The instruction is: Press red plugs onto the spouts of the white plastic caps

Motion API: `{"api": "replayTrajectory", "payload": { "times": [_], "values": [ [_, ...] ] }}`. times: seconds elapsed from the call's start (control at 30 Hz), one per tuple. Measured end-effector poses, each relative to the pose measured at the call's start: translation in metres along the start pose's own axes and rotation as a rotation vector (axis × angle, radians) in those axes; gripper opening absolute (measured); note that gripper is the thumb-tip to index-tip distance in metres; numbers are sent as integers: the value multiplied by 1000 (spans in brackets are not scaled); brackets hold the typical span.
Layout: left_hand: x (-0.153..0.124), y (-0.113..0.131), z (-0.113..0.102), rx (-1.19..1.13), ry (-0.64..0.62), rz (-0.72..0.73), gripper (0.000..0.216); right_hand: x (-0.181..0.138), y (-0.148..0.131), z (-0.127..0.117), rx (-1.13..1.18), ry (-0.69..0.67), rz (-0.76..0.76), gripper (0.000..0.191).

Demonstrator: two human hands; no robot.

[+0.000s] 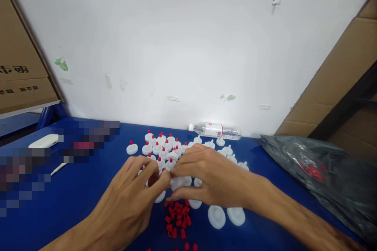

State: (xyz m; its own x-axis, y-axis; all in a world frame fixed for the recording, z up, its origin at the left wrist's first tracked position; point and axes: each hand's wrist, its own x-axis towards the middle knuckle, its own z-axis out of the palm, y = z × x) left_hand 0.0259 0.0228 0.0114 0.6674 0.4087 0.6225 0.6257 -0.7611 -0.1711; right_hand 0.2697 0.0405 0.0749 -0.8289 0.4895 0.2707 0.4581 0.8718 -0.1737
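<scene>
My right hand (206, 176) grips a white plastic nozzle lid (180, 182) between thumb and fingers, its narrow end towards the left. My left hand (132, 194) meets it there, thumb and forefinger pinched together at the lid's tip; what they pinch is hidden. Below the fingers lies a pile of small red caps (179, 215). Behind and left of the hands stand several white lids with red tips (157, 148). To the right are several white lids without red tips (227, 150), and some lie flat near the front (216, 216).
A clear plastic bottle (218, 130) lies on its side against the white wall (188, 47). A dark plastic bag (312, 180) with something red inside rests at right. Cardboard (26, 47) stands at left, and a white device (44, 140) lies on the blue table (97, 164).
</scene>
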Motion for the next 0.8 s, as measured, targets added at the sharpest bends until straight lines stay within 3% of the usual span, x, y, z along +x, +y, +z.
{"api": "replayTrajectory", "payload": {
  "times": [0.1,0.17,0.27,0.5,0.67,0.8],
  "values": [
    [0,-1,-7,-179,-13,-92,26,-3,10,-2,-129,28,11,10],
    [3,3,-11,-306,-16,-140,27,-5,16,-4,-90,76,87,11],
    [5,12,-12,-396,-32,-30,23,-6,17,-4,53,126,181,12],
    [0,24,-6,-417,-115,49,20,-2,7,15,126,135,128,7],
    [6,19,-11,-406,5,-3,15,0,6,24,160,84,127,4],
    [8,9,-9,-268,14,-71,18,2,4,27,144,33,136,4]
  ]
}}
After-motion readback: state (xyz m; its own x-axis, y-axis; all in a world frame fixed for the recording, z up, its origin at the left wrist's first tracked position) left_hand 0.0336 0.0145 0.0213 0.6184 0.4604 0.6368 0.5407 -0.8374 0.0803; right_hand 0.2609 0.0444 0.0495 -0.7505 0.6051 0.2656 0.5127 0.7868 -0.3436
